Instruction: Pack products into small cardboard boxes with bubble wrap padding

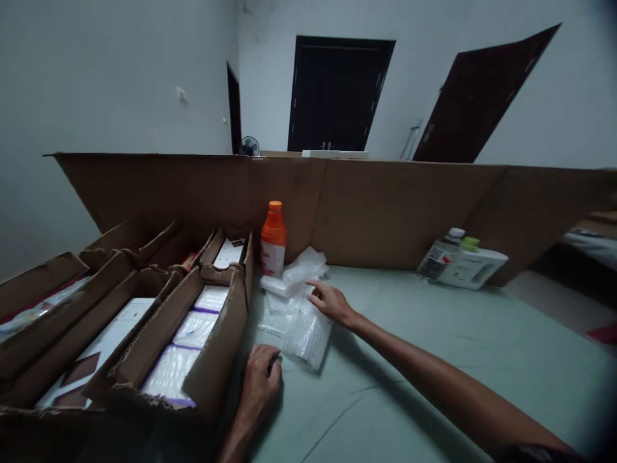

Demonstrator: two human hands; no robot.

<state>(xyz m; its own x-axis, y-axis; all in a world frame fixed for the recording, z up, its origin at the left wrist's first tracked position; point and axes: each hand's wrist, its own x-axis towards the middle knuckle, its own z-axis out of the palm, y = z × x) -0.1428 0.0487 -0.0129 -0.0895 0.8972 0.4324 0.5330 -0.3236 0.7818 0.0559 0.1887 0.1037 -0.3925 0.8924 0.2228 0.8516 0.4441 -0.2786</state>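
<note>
My right hand (pixel 331 301) reaches forward over a pile of clear bubble-wrap bags (pixel 301 325) on the green table (pixel 434 347), fingers curled and touching the top of the pile. My left hand (pixel 260 381) rests on the table beside the cardboard box (pixel 212 360), fingers closed around a small dark object that I cannot make out. The box holds white packets with purple edges (pixel 195 329) in a row.
An orange bottle (pixel 273 239) stands behind the bags. More open cardboard boxes (pixel 96 334) fill the left side. A tall cardboard wall (pixel 376 212) runs along the table's back. A white item and a bottle (pixel 460 262) lie at back right.
</note>
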